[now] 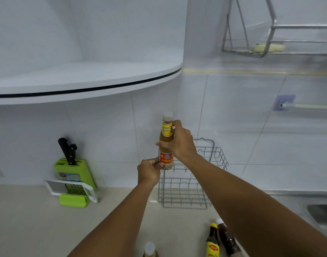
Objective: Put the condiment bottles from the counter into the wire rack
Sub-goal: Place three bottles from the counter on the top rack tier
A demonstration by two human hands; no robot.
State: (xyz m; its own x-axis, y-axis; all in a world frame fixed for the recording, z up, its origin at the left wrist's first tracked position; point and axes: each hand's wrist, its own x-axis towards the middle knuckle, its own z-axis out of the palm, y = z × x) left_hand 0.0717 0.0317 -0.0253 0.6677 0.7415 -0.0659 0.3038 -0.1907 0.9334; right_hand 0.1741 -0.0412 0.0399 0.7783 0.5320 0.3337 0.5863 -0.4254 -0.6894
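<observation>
Nearest, in front of the wire rack (pixel 186 184) on the counter (pixel 29 219): three bottles not yet moved; a pale-capped bottle (pixel 149 249) at the bottom edge, mostly cut off, contents impossible to tell; just right of it a yellow-labelled dark bottle (pixel 212 242) touching or nearly touching a brown bottle (pixel 227 238), the latter partly hidden behind the right forearm.

Further in, held upright over the rack's left front corner: a sauce bottle (pixel 166 143) with orange-tan contents nearly up to the neck, white cap on; left hand (pixel 149 170) pinching its lower label between thumb and fingers; right hand (pixel 179 141) wrapped around its middle and neck; base level with the rack's upper tier, not yet set down.

Rack itself: two tiers, both apparently bare, no bottle visible inside; hung or leaning against the tiled wall, hard to tell which.

Judged from this: task barely begun, first bottle about to go in, three more to follow.

Left of the rack, against the wall: a green knife block (pixel 73 171) holding black-handled knives, a grater (pixel 71 190) propped in front.

Far above and right of the rack: a metal shelf (pixel 270 51) carrying one pale object, too blurred to name.
</observation>
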